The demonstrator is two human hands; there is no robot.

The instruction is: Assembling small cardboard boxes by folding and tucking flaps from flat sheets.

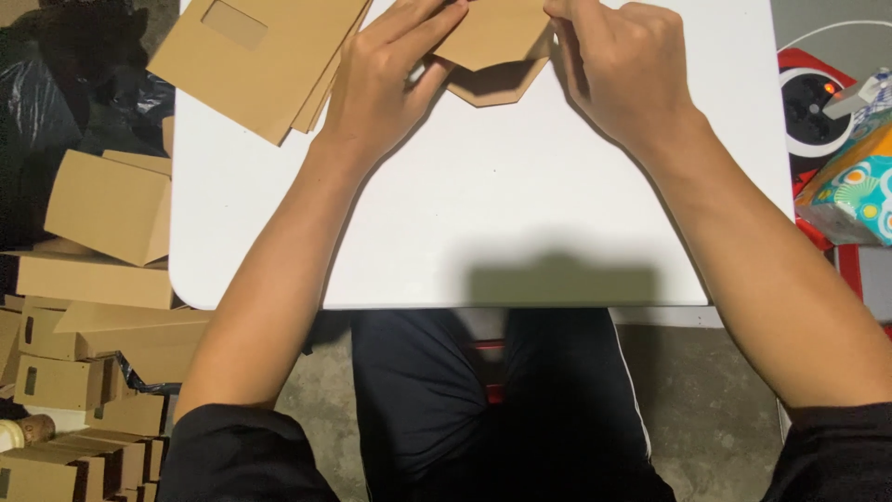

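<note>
Both my hands grip one brown cardboard piece (492, 42) just above the far part of the white table (520, 223). My left hand (386, 79) pinches its left side, fingers stretched over the top. My right hand (618, 70) pinches its right edge. The piece has angled lower flaps and its top runs out of view. A stack of flat brown cardboard blanks (265, 56), the top one with a rectangular window cut-out, lies on the table at the far left, next to my left hand.
Several folded brown cardboard boxes (107, 204) are piled on the floor left of the table. A black bag (56, 102) sits at the far left. At the right are a red and black round object (808, 102) and a colourful patterned package (855, 186).
</note>
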